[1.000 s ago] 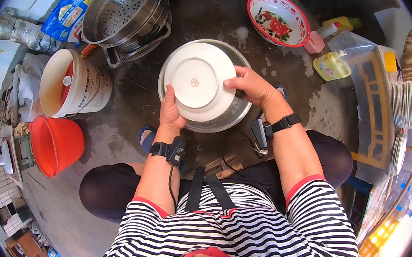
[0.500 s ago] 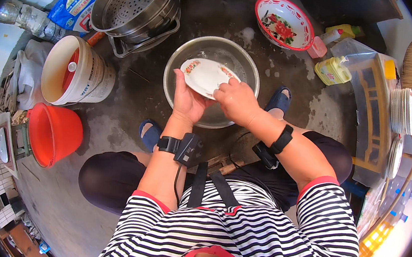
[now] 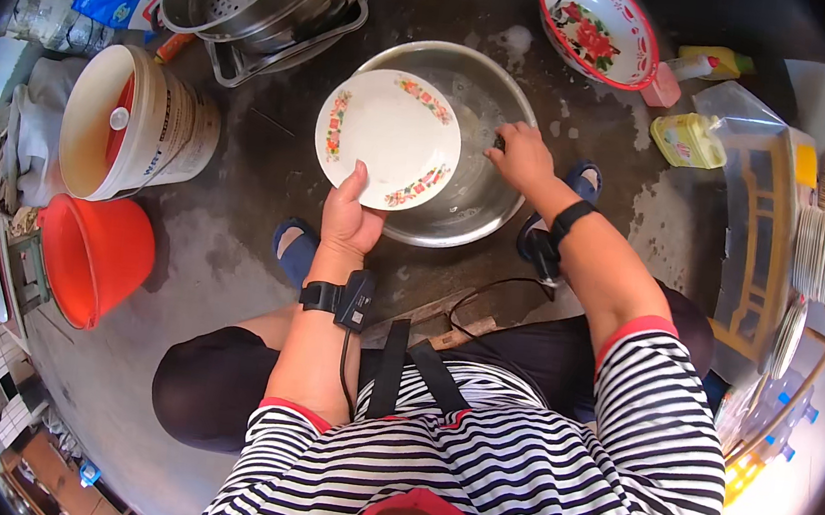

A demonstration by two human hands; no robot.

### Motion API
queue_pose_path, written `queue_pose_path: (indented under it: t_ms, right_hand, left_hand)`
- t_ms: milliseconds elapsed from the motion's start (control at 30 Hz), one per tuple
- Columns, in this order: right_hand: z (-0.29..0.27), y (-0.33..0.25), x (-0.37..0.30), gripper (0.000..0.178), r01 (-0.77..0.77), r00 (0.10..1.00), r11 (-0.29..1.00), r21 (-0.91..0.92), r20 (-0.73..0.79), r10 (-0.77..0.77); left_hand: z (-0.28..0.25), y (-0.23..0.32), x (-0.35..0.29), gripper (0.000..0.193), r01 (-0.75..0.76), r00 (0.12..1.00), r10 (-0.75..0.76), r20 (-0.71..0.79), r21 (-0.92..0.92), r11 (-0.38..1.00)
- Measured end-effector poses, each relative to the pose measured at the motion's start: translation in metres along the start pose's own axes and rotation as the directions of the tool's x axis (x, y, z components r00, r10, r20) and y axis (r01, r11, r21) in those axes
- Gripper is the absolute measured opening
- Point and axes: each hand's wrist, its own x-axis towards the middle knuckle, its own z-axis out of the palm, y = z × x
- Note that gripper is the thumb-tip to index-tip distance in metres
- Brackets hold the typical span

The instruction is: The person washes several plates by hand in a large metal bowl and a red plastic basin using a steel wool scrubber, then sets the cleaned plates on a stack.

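My left hand [image 3: 352,217] grips a white plate [image 3: 384,144] with orange and red flower patterns by its near edge, thumb on top. The plate faces up toward me and covers the left part of a wide steel basin [image 3: 481,227] on the floor. Over the basin's right side is my right hand [image 3: 524,157], its fingers closed, apart from the plate. A small dark bit shows at its fingertips, too little to name. Shallow liquid with some foam shows inside the basin.
A steel steamer pot [image 3: 259,0] stands far left, near a white bucket [image 3: 90,123] and a red bucket [image 3: 116,257]. Far right are a red-rimmed enamel basin [image 3: 609,62] and a yellow bottle [image 3: 686,141]. Stacked plates [image 3: 815,255] stand at the right.
The plate has turned face up toward me and shifted left. My right hand has left the plate and moved right, over the basin's side. The view has shifted slightly.
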Motion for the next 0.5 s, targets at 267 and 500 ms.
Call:
queue_pose_path:
  t_ms: [267,500]
  right_hand:
    - [0.121,-0.01,-0.008,0.039,0.122,0.968,0.976,-0.178,0.239,-0.078]
    - [0.068,-0.021,0.012,0.032,-0.177,0.974,0.913,0.368,0.197,0.11]
  left_hand:
    - [-0.008,-0.007,0.015,0.048,-0.071,0.992,0.075,-0.104,0.04,0.997]
    - [-0.001,-0.027,0.032,0.046,-0.088,0.961,0.153,-0.229,0.27,0.959]
